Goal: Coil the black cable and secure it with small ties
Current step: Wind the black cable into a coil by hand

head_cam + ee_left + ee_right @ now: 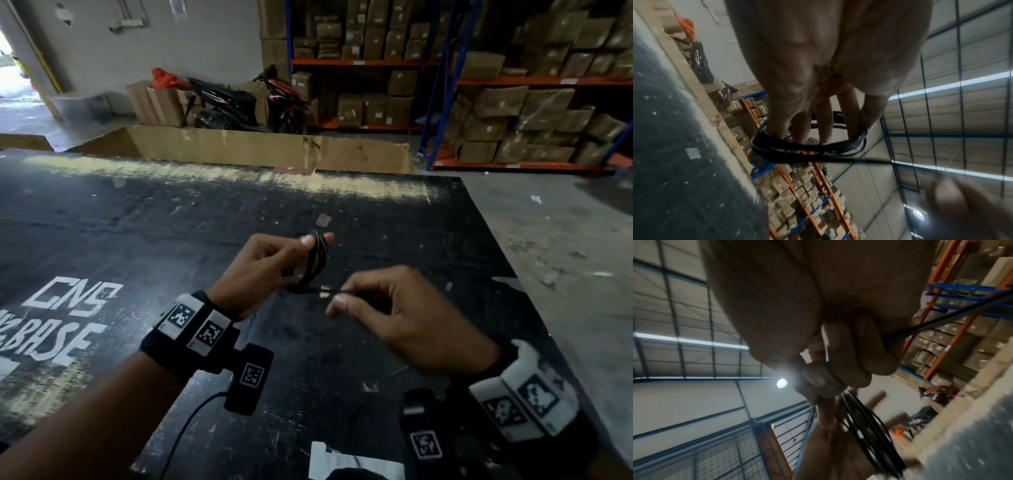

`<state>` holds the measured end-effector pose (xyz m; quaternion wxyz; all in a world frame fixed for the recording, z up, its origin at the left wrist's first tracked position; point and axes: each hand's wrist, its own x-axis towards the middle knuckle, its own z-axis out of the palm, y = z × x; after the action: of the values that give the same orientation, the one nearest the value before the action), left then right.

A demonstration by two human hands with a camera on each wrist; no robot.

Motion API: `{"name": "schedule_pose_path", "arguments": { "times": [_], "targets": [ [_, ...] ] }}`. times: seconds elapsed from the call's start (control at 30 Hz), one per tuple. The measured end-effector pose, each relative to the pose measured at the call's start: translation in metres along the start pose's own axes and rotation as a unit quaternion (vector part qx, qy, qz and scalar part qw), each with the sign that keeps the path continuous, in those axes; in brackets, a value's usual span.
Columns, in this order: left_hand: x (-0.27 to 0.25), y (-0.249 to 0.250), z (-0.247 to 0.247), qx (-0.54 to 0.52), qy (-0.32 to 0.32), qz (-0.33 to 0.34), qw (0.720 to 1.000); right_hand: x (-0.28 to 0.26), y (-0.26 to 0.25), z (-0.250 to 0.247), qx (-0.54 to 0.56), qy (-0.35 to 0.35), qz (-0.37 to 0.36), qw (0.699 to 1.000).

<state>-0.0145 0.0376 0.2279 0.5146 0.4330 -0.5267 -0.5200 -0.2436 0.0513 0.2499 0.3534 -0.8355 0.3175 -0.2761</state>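
The black cable (315, 263) is wound in several loops around the fingers of my left hand (317, 240), held above the black table; thumb and forefinger pinch the top of the coil. In the left wrist view the coil (807, 146) rings the fingers (824, 123) and one strand (859, 160) runs off to the right. My right hand (342, 295), just right of the coil, pinches that free strand (325, 290). In the right wrist view the strand (941, 316) leaves the curled fingers (849, 353), a thin white strip (825, 340) lies against them, and the coil (865, 423) hangs beyond.
The worn black table (171, 240) carries white lettering (68, 308) at the left and a white paper (342, 462) at its near edge. Behind it stands a long cardboard box (274, 150), then motorbikes (239, 99) and shelves of cartons (513, 102).
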Motion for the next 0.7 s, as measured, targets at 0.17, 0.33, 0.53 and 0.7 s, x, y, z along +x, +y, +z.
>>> {"name": "schedule_pose_path", "arguments": {
  "times": [0.17, 0.33, 0.53, 0.7],
  "targets": [
    [-0.015, -0.01, 0.011, -0.006, -0.106, -0.027, 0.994, 0.024, -0.005, -0.037, -0.05, 0.055, -0.041, 0.996],
    [-0.024, -0.007, 0.008, -0.077, -0.176, -0.068, 0.979, 0.04, 0.016, -0.046, 0.082, 0.071, -0.072, 0.991],
    [-0.028, 0.01, 0.017, -0.216, -0.2, -0.066, 0.953, 0.044, 0.053, -0.002, 0.283, 0.057, -0.011, 0.957],
    [-0.015, 0.028, 0.015, -0.263, -0.185, -0.027, 0.947, 0.03, 0.07, 0.05, 0.29, 0.041, 0.07, 0.953]
  ]
}}
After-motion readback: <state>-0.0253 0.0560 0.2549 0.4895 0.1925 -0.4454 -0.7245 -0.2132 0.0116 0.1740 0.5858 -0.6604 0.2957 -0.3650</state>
